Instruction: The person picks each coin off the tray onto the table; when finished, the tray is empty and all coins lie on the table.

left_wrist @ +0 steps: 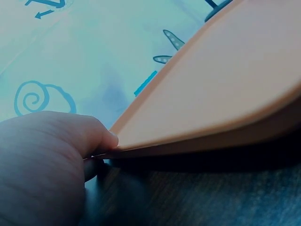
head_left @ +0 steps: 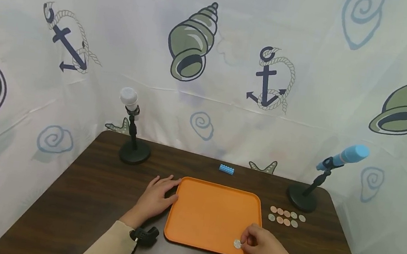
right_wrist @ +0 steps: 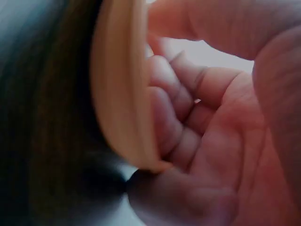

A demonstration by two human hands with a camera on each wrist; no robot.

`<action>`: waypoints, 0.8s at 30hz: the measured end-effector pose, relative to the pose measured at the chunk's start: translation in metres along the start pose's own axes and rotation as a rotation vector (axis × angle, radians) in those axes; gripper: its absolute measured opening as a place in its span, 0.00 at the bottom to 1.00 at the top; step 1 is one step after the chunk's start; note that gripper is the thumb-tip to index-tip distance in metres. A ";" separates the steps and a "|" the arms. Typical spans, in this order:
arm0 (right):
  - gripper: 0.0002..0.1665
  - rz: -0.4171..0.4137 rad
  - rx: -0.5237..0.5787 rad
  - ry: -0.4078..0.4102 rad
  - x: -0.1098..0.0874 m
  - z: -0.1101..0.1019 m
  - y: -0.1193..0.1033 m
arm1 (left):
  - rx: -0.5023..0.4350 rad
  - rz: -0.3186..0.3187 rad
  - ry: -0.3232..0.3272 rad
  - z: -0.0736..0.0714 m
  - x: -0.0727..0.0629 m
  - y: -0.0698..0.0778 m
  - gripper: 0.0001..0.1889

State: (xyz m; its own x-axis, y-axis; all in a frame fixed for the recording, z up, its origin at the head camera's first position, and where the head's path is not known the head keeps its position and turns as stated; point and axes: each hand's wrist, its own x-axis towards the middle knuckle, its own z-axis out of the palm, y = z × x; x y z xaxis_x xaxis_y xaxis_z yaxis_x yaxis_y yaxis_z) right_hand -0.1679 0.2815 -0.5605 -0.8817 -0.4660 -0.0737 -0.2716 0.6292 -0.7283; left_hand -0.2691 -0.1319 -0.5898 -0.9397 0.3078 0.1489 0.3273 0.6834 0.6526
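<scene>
An orange tray (head_left: pixel 215 214) lies on the dark wooden table. My left hand (head_left: pixel 155 200) rests at its left side, fingers loosely spread, with the thumb and a fingertip touching the rim; the left wrist view shows the thumb (left_wrist: pixel 101 136) against the edge. Over the tray's near right corner, my right hand (head_left: pixel 263 244) pinches a small silvery coin (head_left: pixel 237 244) between thumb and forefinger, low over the tray floor. In the right wrist view the other fingers (right_wrist: pixel 164 108) curl in toward the palm, and the tray's wall hides the fingertips and the coin.
Two rows of coppery and silvery coins (head_left: pixel 287 217) lie right of the tray. Behind it sits a blue toy brick (head_left: pixel 226 169). A stand with a white bulb-shaped top (head_left: pixel 129 96) is at back left, one holding a blue cylinder (head_left: pixel 352 155) at back right.
</scene>
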 end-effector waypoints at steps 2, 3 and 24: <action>0.09 -0.042 0.069 -0.023 -0.001 0.000 0.006 | 0.005 0.002 -0.008 0.000 0.001 -0.001 0.32; 0.11 -0.064 0.092 -0.031 -0.001 0.000 0.008 | 0.008 0.004 -0.012 0.000 0.001 -0.001 0.32; 0.15 -0.235 0.910 -0.070 -0.015 -0.028 0.067 | 0.000 0.003 -0.018 -0.001 0.000 -0.001 0.32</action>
State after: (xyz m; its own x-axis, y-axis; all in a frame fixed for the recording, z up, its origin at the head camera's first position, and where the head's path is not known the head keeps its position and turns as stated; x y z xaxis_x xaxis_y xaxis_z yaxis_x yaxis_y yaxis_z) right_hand -0.1834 0.3481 -0.5891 -0.8093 -0.5743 0.1235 -0.0076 -0.1999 -0.9798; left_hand -0.2697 -0.1330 -0.5899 -0.9368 0.3217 0.1378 0.3303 0.6825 0.6519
